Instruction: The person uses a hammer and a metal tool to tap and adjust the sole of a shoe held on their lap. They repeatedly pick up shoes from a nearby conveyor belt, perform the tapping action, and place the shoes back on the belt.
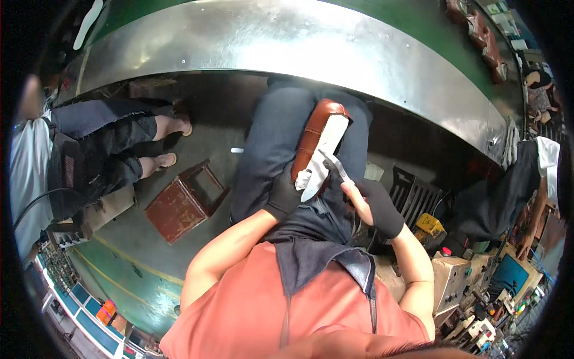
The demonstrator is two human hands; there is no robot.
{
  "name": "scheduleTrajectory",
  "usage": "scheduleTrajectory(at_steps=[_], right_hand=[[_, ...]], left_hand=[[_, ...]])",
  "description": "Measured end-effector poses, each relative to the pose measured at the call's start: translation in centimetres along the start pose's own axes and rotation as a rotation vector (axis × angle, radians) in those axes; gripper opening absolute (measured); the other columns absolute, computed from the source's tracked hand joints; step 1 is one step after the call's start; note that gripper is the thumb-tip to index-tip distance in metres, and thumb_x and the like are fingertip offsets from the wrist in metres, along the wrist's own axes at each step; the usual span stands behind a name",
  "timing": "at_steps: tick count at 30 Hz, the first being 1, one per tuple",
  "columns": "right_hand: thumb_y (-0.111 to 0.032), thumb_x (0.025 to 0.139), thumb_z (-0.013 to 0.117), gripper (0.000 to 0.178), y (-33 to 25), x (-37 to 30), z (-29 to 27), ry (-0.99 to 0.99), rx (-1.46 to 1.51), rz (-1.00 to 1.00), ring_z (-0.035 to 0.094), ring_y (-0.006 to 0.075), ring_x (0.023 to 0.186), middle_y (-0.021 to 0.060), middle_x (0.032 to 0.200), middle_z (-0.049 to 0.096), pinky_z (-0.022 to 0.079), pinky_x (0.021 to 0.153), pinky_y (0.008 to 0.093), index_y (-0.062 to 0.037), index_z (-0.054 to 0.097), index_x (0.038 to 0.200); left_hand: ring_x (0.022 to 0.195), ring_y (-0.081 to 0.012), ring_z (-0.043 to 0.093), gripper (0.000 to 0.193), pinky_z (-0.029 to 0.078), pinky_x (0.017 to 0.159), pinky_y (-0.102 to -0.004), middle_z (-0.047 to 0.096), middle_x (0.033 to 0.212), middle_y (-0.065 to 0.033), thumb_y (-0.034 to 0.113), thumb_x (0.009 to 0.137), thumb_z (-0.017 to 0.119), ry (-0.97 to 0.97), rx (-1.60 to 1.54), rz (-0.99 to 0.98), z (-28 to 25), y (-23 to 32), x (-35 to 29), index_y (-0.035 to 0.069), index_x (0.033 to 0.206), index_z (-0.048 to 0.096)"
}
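Left hand (284, 194), gloved: grip clamped on brown shoe (317, 134), sole up. Right hand (376, 206): grip closed on pliers (335, 167) at the sole edge. Step apparently lasting; next pull needs a firm hold.

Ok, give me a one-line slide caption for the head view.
Seated worker's gloved left hand steadies a brown shoe on the lap while the gloved right hand works a metal tool against its pale sole.

Black gloves cover both hands: left hand (286, 194), right hand (375, 206). Shoe (320, 140): glossy reddish-brown upper, white sole. Pliers (336, 166): grey metal. Apron (317, 239): dark denim blue. Shirt (251, 311): salmon orange. Stool (182, 203): worn red. Worktop (287, 42): dull silver edge, green top.
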State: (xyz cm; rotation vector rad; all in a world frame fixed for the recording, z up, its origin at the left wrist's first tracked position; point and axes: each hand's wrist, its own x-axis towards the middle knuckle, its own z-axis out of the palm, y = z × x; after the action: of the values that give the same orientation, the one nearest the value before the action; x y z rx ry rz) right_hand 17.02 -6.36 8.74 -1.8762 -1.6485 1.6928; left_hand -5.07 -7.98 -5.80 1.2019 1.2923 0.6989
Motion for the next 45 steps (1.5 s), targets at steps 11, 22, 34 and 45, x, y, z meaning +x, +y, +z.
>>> scheduleTrajectory(at_steps=[11,22,34,45], right_hand=[[-0.023,0.093,0.058,0.027,4.3,-2.5,0.5,0.039,-0.256,-0.308,0.056,0.0337,0.064,0.0201,0.073,0.058,0.043,0.059,0.0385,0.0005,0.059,0.081],[-0.029,0.094,0.056,0.031,4.3,-5.2,3.0,0.148,0.013,-0.228,0.054,0.03,0.063,0.0164,0.072,0.057,0.042,0.058,0.038,-0.0013,0.059,0.082],[-0.04,0.09,0.057,0.04,1.4,1.2,0.4,0.109,-0.792,-0.425,0.061,0.0337,0.065,0.0181,0.075,0.062,0.048,0.055,0.0442,-0.0047,0.061,0.073],[-0.051,0.096,0.045,0.053,1.5,4.5,-4.1,-0.648,-0.09,0.042,0.065,0.0299,0.063,0.0146,0.074,0.067,0.05,0.058,0.0348,-0.002,0.064,0.086]], left_hand=[[0.113,-0.0327,0.058,0.075,0.044,0.099,-0.0416,0.06,0.119,-0.0199,0.033,0.07,0.083,-0.402,0.802,0.103,-12.5,13.3,-1.0,0.002,0.13,0.049],[0.134,-0.0319,0.038,0.08,0.03,0.11,-0.0355,0.037,0.144,-0.0247,0.028,0.089,0.065,-0.029,0.194,0.274,0.0,2.9,2.2,-0.004,0.147,0.02],[0.138,-0.0372,0.029,0.098,0.03,0.11,-0.0397,0.028,0.147,-0.0284,0.027,0.08,0.074,-0.145,-0.057,0.16,1.2,2.5,-0.3,-0.008,0.146,0.012],[0.136,-0.0409,0.03,0.07,0.024,0.112,-0.0435,0.03,0.144,-0.0316,0.021,0.093,0.049,0.09,0.328,0.454,0.9,1.2,3.6,-0.009,0.144,0.012]])
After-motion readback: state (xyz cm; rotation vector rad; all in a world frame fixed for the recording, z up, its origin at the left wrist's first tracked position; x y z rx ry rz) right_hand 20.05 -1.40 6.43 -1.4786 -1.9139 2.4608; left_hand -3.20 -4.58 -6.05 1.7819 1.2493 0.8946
